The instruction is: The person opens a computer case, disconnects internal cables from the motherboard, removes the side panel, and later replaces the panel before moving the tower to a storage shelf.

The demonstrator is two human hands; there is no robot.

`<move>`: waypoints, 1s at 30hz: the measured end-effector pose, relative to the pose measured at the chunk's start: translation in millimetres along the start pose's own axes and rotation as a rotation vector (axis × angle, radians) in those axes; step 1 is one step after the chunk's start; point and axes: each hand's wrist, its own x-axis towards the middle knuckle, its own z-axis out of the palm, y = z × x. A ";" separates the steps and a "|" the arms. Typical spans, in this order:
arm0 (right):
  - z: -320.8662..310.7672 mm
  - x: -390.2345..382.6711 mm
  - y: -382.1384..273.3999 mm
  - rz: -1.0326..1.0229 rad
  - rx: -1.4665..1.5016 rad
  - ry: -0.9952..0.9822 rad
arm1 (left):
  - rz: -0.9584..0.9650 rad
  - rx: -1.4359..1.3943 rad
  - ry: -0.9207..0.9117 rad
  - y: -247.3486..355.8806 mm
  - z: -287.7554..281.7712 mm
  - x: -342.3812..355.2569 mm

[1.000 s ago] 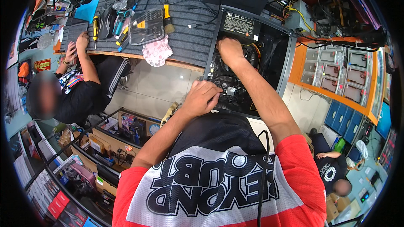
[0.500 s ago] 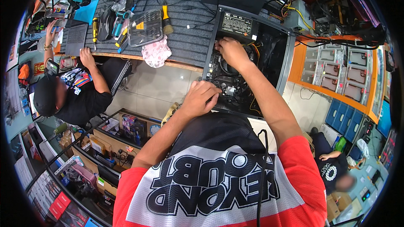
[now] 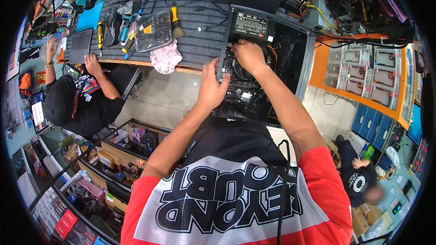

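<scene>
An open black computer case (image 3: 307, 61) lies on its side at the right end of the bench, a labelled power supply (image 3: 250, 25) at its top, coloured cables (image 3: 272, 52) and a motherboard (image 3: 243, 96) inside. My right hand (image 3: 249, 56) reaches into the upper left of the case beside the motherboard, fingers bent and pressed together; what they hold is hidden. My left hand (image 3: 211, 84) grips the case's left edge, fingers along the outside and thumb near the rim.
The grey-matted bench (image 3: 204, 41) holds screwdrivers (image 3: 100, 35), a clear parts box (image 3: 152, 31), a brush (image 3: 176, 20) and a pink cloth (image 3: 165, 56). Co-workers are at left (image 3: 81, 102) and lower right (image 3: 359, 177). An orange-framed display case (image 3: 399, 102) stands right; shelves (image 3: 109, 149) lower left.
My left hand has moved up onto the case's left edge, and the case sits slightly further left. My right hand stays inside it. The left co-worker's hands have moved apart.
</scene>
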 end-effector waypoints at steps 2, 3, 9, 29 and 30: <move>8.5 1.6 2.2 -0.021 -0.024 0.037 | 0.027 0.016 -0.004 -1.4 0.4 0.1; 11.7 1.9 2.5 -0.044 -0.049 0.073 | 0.025 0.018 -0.003 -1.8 0.0 -0.4; 19.4 5.4 0.1 -0.014 -0.130 0.015 | 0.000 -0.001 -0.006 -0.3 -0.4 0.0; -96.0 -48.5 28.1 -0.148 0.653 -0.110 | 0.374 0.359 -0.050 54.3 3.8 48.7; -96.7 -49.9 26.8 -0.143 0.654 -0.105 | 0.362 0.348 -0.087 53.2 5.7 51.7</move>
